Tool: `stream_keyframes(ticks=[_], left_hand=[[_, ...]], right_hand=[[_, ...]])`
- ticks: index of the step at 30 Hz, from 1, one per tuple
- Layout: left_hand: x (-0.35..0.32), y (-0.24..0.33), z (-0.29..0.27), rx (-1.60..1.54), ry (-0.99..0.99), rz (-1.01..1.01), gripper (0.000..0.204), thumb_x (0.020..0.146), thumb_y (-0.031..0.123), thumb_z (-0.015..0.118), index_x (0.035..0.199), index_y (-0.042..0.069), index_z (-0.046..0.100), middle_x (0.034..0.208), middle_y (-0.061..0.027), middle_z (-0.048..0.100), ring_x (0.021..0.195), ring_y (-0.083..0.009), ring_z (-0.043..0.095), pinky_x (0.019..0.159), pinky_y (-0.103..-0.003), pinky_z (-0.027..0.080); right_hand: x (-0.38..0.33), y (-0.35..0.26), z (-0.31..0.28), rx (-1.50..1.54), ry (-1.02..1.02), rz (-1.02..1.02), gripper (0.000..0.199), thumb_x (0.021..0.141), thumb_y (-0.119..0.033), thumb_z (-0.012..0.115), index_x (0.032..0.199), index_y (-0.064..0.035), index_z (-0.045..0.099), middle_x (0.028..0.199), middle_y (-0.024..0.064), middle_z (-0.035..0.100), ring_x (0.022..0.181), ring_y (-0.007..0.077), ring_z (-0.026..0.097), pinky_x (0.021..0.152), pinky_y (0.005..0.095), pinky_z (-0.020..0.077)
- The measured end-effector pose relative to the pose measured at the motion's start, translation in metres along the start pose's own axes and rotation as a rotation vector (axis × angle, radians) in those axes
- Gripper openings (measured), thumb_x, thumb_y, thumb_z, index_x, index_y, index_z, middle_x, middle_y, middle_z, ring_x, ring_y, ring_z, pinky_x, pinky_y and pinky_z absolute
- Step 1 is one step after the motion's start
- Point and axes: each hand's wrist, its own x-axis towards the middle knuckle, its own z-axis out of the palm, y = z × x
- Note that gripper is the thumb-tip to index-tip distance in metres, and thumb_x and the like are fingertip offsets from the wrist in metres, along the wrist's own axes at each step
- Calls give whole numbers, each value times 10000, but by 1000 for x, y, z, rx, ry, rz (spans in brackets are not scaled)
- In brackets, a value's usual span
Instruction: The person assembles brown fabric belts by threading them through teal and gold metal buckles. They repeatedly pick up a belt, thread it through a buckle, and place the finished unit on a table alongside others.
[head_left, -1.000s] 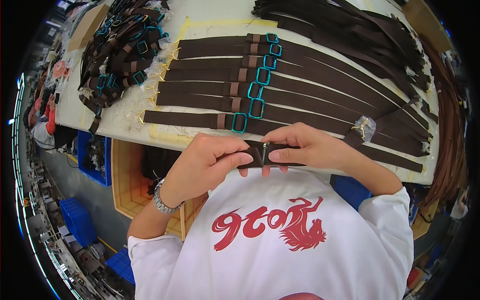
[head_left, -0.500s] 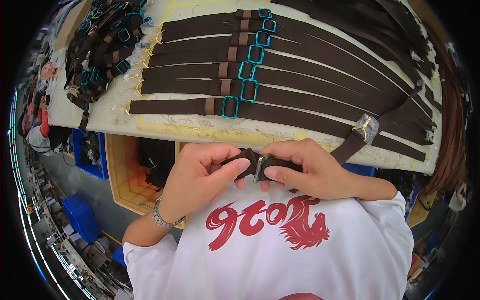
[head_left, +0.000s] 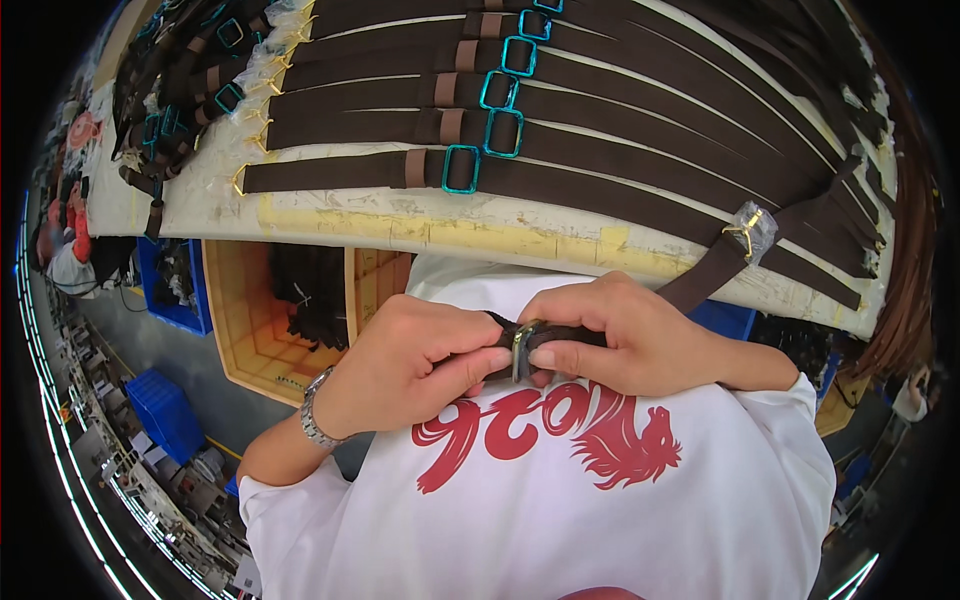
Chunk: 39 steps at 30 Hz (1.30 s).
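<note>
Close in front of my shirt, both hands hold a dark brown webbing strap (head_left: 700, 282). My left hand (head_left: 415, 355), with a metal watch on the wrist, pinches the strap's end part between thumb and fingers. My right hand (head_left: 625, 335) grips the strap beside a shiny metal buckle (head_left: 519, 357), which sits between the two hands with webbing at it. Fingers partly hide how the webbing runs through the buckle. From my right hand the strap rises to the table, where a gold hook (head_left: 746, 232) in clear plastic wrap lies along it.
Several finished-looking brown straps with teal buckles (head_left: 461, 169) lie side by side on the white table (head_left: 350, 225). A heap of straps (head_left: 160, 130) sits at its left. Below stand a wooden bin (head_left: 235, 330) and blue crates (head_left: 165, 415).
The table appears higher in the picture. My left fingers have closed further round the strap, and both hands stay at the buckle, which has turned slightly.
</note>
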Motion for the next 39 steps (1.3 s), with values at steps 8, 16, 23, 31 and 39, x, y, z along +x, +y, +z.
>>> stream_keyframes(ticks=[8, 16, 23, 31, 39], left_hand=[[5, -1, -15, 67, -82, 29, 77, 985, 61, 700, 926, 17, 677, 767, -100, 647, 575, -253, 635, 531, -361, 476], [5, -6, -17, -181, -75, -172, 52, 960, 20, 690, 989, -12, 719, 785, -107, 688, 599, -217, 650, 560, -340, 483], [7, -3, -2, 69, -6, 93, 46, 943, 57, 740, 960, 16, 730, 747, -123, 660, 574, -265, 585, 536, -368, 441], [12, -9, 1, -934, 84, -460, 170, 1068, 140, 687, 1035, -23, 726, 761, -30, 683, 490, -49, 524, 449, -203, 381], [7, 0, 5, -890, 136, -469, 119, 1039, 87, 696, 1007, -23, 727, 780, -53, 710, 509, -84, 575, 480, -235, 436]], right_hand=[[4, -3, 3, 105, 24, 55, 175, 1079, -111, 621, 1206, 5, 655, 888, 59, 756, 763, 109, 674, 741, 279, 538], [3, -11, 4, 88, 84, 118, 167, 1104, -63, 569, 1264, -24, 542, 867, 54, 758, 767, 85, 677, 709, 292, 538], [2, -5, 3, 167, 33, 118, 130, 1108, -50, 570, 1231, -8, 570, 979, 75, 763, 844, 86, 707, 720, 270, 549], [-2, 1, 10, 390, 289, -23, 326, 1031, -78, 658, 1343, -37, 571, 982, 66, 738, 889, 144, 702, 878, 319, 538], [-1, 8, 5, 57, 314, -219, 523, 895, -94, 873, 1357, 8, 650, 1168, 94, 752, 1081, 196, 738, 979, 329, 541]])
